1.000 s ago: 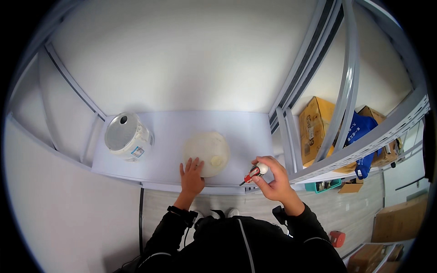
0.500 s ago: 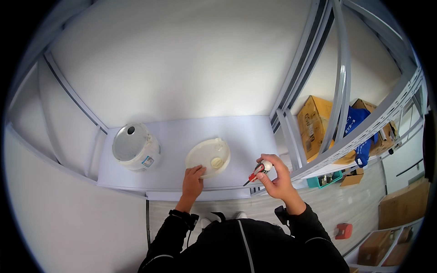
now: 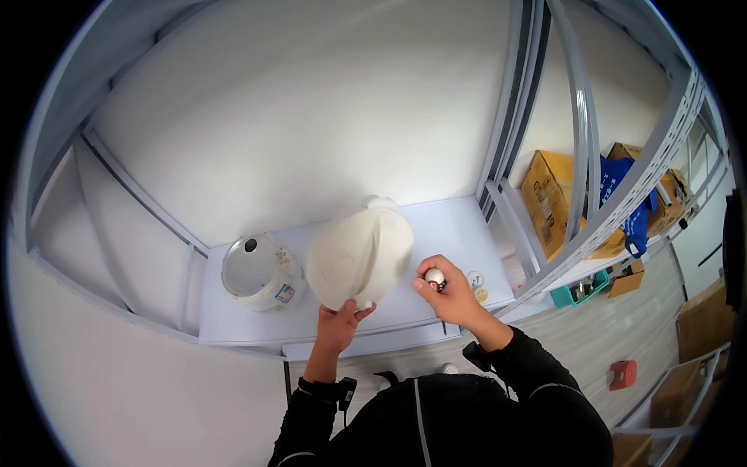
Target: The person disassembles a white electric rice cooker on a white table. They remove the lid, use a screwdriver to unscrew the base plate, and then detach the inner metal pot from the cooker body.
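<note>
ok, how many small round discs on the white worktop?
2, both just right of the right hand: a whitish disc and, nearer the person, a cream disc. That hand or the off-white plastic piece may hide more.

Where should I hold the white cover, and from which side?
Probably by the near edge of the cover, coming from the person's side: that edge lies toward the body, and the left hand grips it there. The broad face, apart from its raised ridge, offers little to pinch.
</note>
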The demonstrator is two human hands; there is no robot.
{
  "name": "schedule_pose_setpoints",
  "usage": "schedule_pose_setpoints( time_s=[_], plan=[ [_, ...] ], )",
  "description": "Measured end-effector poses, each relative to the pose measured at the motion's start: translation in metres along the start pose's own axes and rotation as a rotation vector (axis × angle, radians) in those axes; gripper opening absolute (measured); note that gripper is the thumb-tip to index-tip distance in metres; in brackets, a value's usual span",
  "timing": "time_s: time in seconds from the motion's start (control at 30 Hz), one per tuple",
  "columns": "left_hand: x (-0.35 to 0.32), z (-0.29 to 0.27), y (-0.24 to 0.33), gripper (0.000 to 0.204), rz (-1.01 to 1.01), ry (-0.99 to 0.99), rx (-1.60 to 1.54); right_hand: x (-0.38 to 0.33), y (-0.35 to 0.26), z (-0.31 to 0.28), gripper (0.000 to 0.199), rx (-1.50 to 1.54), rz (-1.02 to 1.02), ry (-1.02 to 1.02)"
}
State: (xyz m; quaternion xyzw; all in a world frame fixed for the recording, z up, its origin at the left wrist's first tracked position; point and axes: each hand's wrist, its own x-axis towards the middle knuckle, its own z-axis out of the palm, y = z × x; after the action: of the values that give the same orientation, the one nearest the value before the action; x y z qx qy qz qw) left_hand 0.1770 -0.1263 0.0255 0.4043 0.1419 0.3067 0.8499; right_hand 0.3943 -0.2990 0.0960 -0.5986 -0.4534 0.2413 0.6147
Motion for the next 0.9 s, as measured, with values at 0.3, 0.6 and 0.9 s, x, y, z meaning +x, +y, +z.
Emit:
schedule_pose_setpoints(
  time_s=[0.3,0.6,0.9],
  plan=[
    [-0.014,-0.01,-0.006,0.057,0.227,-0.156,0.553,0.012,-0.037,0.03,0.043,0.172,0.091,-0.021],
    [-0.031,-0.005,0.031,0.05,0.248,-0.139,0.88,0.008,-0.028,0.054,0.042,-0.02,0.016,-0.016],
    [-0.032,0.03,0.061,0.051,0.383,-0.064,0.908,0.011,-0.039,0.068,0.044,-0.073,-0.011,-0.027]
  ],
)
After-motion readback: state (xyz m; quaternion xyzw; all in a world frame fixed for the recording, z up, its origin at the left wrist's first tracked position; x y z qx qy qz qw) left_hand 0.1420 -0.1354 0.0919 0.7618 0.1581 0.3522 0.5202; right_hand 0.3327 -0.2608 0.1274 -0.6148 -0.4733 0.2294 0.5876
